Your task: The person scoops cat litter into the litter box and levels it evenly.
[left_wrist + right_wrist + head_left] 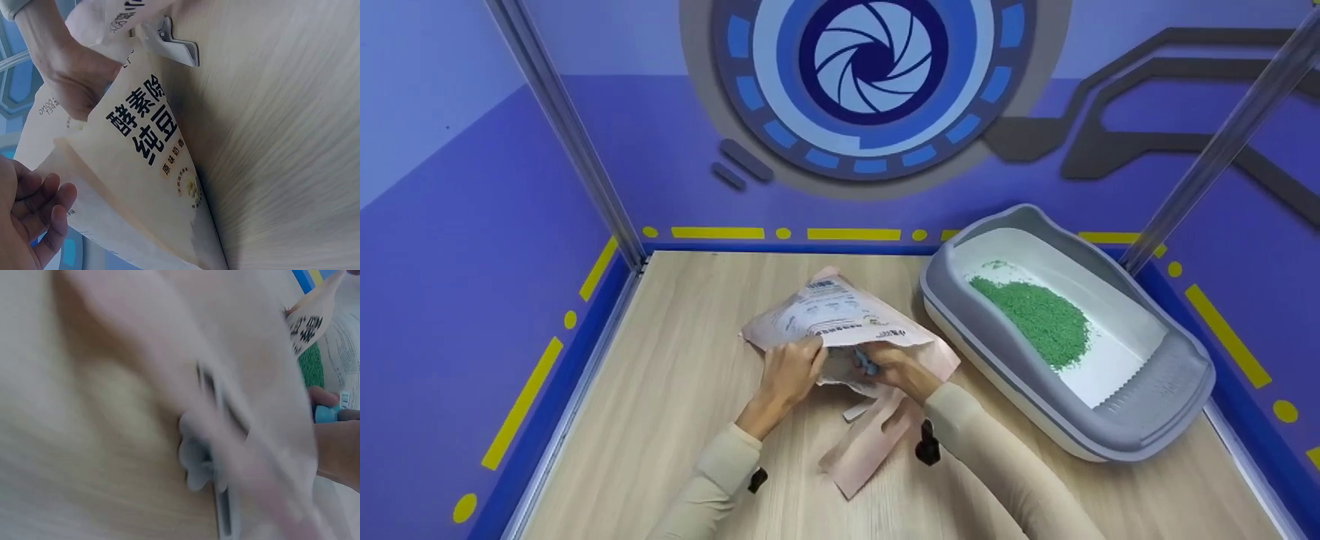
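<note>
Left hand [791, 369] pinches the near left edge of a pink-and-white printed bag [840, 307], fingers curled; the right hand [896, 365] reaches into the bag's mouth, fingers wrapped about a small blue handle [867, 363]. Purple-blue walls [510, 195] surround a pale wood tabletop [690, 300]. On its far right sits a grey-rimmed litter tray [1155, 394] with a white floor. The bag lies left of the tray, around the table's middle, its open mouth facing the near side. Green granules [1039, 319] are heaped in the tray's far left part. A pink strip [862, 457] lies just nearer than the bag, with a grey clip [194, 458] beside its far end. Whatever the handle belongs to is hidden.
</note>
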`<state>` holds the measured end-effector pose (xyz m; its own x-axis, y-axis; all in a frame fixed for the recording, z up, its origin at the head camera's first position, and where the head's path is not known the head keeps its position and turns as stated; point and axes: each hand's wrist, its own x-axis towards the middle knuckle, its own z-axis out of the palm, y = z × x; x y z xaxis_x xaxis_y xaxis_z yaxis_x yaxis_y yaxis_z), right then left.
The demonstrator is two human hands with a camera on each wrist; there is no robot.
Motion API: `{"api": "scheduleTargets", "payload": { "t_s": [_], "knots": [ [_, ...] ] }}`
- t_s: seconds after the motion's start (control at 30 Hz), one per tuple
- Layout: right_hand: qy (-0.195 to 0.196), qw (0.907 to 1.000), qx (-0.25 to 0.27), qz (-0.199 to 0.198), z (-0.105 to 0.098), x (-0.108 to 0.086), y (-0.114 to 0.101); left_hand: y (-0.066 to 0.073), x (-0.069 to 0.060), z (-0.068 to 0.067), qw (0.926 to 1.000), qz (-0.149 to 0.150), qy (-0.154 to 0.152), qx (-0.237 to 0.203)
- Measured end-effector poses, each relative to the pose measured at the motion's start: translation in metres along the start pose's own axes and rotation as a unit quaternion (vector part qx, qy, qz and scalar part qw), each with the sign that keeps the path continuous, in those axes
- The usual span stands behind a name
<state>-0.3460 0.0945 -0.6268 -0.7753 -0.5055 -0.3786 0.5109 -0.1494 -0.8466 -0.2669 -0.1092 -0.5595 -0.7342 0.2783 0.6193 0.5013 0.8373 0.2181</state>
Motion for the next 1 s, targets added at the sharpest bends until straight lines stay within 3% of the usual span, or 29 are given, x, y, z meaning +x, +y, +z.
{"api": "scheduleTargets", "payload": {
  "t_s": [0.1, 0.3, 0.57, 0.8, 1.0],
  "knots": [
    [0.012, 0.9994, -0.031, -0.009, 0.009, -0.023, -0.011, 0.000, 0.000, 0.001, 0.9999, -0.008, 0.009, 0.004],
    [0.065, 0.9955, -0.067, -0.018, 0.011, -0.048, -0.016, 0.001, 0.000, 0.000, 0.9997, -0.012, 0.015, 0.013],
    [0.031, 0.9979, -0.058, -0.001, 0.017, -0.099, -0.016, 0.000, 0.000, -0.002, 0.9995, -0.028, -0.006, 0.011],
    [-0.004, 0.9978, -0.067, -0.001, 0.008, -0.146, -0.006, 0.000, 0.000, -0.001, 0.9995, -0.026, -0.014, 0.015],
    [-0.008, 0.9960, -0.089, 0.006, 0.000, -0.183, -0.002, -0.001, 0.002, -0.005, 0.9996, -0.020, -0.010, 0.020]
  ]
}}
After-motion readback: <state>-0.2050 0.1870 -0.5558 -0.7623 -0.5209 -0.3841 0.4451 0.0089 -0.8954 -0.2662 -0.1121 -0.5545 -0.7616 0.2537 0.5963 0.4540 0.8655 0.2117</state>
